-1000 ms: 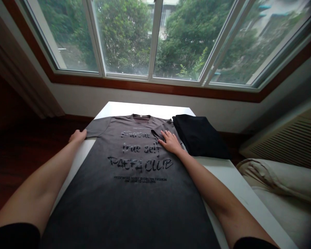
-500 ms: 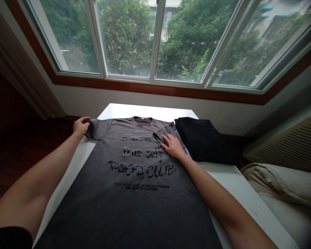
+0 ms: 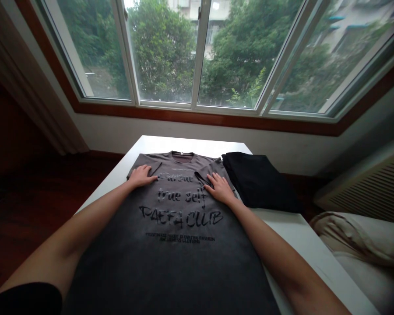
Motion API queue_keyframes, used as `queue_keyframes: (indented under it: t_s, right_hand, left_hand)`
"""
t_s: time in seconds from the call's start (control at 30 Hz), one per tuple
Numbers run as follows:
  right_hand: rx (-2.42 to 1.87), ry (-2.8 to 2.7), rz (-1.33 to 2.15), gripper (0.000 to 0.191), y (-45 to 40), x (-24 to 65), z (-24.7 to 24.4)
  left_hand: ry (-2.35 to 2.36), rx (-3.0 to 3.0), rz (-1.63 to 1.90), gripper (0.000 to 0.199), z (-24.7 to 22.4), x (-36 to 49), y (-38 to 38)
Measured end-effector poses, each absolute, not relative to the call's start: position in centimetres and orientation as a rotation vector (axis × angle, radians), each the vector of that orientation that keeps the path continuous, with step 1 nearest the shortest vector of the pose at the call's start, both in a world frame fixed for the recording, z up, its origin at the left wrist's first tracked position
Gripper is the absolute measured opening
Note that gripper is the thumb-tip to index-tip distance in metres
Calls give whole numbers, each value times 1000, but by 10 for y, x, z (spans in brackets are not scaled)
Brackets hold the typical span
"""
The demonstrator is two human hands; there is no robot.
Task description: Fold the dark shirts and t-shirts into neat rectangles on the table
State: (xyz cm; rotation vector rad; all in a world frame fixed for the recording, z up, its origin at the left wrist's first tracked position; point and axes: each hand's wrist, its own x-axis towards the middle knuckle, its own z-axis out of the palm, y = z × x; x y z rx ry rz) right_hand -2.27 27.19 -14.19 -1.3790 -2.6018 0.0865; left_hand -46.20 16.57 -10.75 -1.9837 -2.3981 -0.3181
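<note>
Observed dark grey fabric T-shirt (image 3: 175, 267) with black lettering (image 3: 182, 216), spread flat under left hand (image 3: 140, 176) and right hand (image 3: 220, 188); found both open, palms down on folded-in sleeves (image 3: 212, 166); noted folded black cloth (image 3: 262, 181) just right of right hand, smooth white table (image 3: 284, 221) beneath both hands

White table (image 3: 197, 144) bears grey T-shirt (image 3: 174, 256), black cloth (image 3: 262, 181) beside, apparently folded.
</note>
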Motion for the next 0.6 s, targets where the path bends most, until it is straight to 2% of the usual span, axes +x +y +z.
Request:
queue_keyframes:
  t_s: [0.13, 0.23, 0.4, 0.6]
  right_hand:
    - [-1374, -2596, 85, 72, 271, -22, -142]
    - [-1372, -2595, 87, 72, 272, -22, -142]
    - [-1392, -2595, 92, 71, 272, -23, -141]
    - [-1388, -2602, 93, 70, 270, -23, -140]
  left_hand:
    - [-2370, -1803, -219, 40, -113, -453, 167]
    - [-2379, -1728, -243, 33, -108, -447, 176]
    - [-2526, -1753, -524, 40, -96, -433, 196]
    - [-2456, -1708, -465, 50, -107, -444, 198]
